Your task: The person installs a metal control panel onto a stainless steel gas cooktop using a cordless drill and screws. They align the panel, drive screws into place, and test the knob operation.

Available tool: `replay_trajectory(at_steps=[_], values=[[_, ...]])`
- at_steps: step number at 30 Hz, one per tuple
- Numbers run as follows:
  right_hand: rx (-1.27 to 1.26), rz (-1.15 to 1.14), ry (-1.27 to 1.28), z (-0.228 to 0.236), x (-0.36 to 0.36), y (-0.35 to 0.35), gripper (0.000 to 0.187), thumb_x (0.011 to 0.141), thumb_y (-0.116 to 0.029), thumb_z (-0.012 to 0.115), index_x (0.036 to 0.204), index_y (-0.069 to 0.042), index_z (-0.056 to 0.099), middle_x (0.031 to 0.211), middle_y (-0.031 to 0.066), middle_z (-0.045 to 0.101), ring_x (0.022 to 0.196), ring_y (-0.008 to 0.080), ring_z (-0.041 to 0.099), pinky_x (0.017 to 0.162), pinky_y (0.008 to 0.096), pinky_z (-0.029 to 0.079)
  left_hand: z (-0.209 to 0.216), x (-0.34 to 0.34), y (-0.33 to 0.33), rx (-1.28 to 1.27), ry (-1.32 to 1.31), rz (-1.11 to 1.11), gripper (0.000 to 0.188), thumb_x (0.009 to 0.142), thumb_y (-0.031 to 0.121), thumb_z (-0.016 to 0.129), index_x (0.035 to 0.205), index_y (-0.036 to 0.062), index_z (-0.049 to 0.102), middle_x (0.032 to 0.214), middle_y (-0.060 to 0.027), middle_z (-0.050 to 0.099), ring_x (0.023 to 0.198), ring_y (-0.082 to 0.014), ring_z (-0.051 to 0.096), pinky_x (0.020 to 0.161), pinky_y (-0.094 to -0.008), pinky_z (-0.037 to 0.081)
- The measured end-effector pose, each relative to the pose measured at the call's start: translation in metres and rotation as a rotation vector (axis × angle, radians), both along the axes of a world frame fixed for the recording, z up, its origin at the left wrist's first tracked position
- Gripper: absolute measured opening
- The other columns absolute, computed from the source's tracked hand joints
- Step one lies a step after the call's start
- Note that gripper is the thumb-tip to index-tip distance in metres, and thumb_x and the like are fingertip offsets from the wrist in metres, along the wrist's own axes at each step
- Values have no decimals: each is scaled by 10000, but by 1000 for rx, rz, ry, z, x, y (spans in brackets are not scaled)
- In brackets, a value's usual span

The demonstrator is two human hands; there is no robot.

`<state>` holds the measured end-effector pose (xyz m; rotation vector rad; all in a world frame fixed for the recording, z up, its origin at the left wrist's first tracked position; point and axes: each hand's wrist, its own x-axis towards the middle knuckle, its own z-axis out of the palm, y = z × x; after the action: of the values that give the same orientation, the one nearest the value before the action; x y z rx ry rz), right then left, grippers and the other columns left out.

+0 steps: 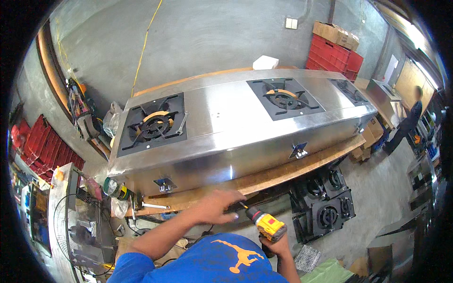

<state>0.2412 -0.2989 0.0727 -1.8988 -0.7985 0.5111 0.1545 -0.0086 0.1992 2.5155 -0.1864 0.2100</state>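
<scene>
drill [271, 227], yellow and black, is held in front of the steel stove [222, 111], about midway along its length and apart from it. the right hand [278, 245] is wrapped around the drill's grip, the chuck end aimed up toward the stove. the left hand [219, 207] reaches across on the stove's near side, fingers stretched out to the bit; whether they pinch anything there i cannot tell.

the stove rests on a wooden table [283, 170]. set into its top are a left burner [157, 126], a middle burner [284, 100] and a right burner [350, 89], and two valves, one left [163, 186] and one further right [298, 151], show on its front. a wrench [182, 124] lies on top of the stove, by the left burner; a second wrench [156, 206] is on the table, just in front of the stove's left end, near a can [116, 189]. black burner units [325, 212] lie on the floor in front of the stove's right half. a fan [78, 231] stands to its near left, and red crates [332, 55] are stacked behind its right part.
</scene>
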Motion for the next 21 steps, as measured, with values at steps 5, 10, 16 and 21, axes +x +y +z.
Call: replay_trajectory(at_steps=[5, 10, 16, 21], values=[[191, -224, 409, -15, 0, -24, 510, 642, -50, 812, 1124, -47, 648, 1079, 75, 690, 999, 218, 673, 889, 355, 525, 14, -43, 74, 33, 82, 421, 485, 810, 333, 710, 1221, 88, 626, 1188, -171, 660, 1126, -370, 609, 986, -439, 472], [51, -250, 393, -13, 8, -20, 543, 655, -39, 812, 1157, -28, 606, 1066, 83, 685, 1007, 216, 669, 888, 360, 528, 44, -48, 116, -58, -23, 660, 400, 818, 305, 705, 1138, 67, 672, 1114, -163, 693, 1035, -365, 655, 941, -423, 502], [-204, 115, -241, 35, 40, 28, 485, 686, -156, 792, 1139, -58, 651, 1133, 103, 692, 1068, 251, 666, 948, 372, 510, 73, 41, 178, 125, -46, 450, 377, 816, 260, 696, 1118, 35, 670, 1068, -172, 697, 994, -373, 661, 898, -437, 512], [66, 105, 37, 138, 80, 67, 594, 729, -245, 835, 1236, -22, 619, 1174, 148, 687, 1078, 250, 673, 931, 347, 512, 79, 121, 219, 290, -169, 377, 296, 861, 244, 645, 1082, 50, 678, 1055, -150, 693, 993, -356, 650, 887, -444, 501]])
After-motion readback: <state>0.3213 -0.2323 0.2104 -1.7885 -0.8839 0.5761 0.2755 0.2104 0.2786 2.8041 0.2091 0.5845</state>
